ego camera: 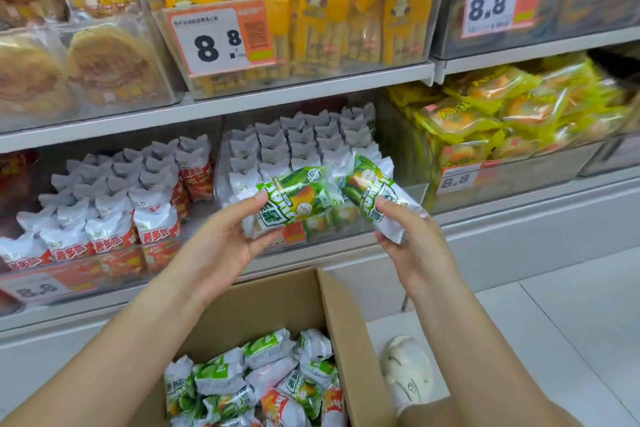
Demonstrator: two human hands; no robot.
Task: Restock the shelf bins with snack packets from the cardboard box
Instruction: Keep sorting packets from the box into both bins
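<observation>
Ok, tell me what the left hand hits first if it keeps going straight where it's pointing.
Probably the front wall of the clear bin holding the rows of white-topped packets. The left hand, gripping a green packet, points up and forward at it; depth is uncertain.

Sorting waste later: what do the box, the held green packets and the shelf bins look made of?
Box: brown corrugated cardboard, matte. Green packets: glossy printed plastic film, crinkled, probably. Shelf bins: clear rigid plastic, likely acrylic; contents show through.
</observation>
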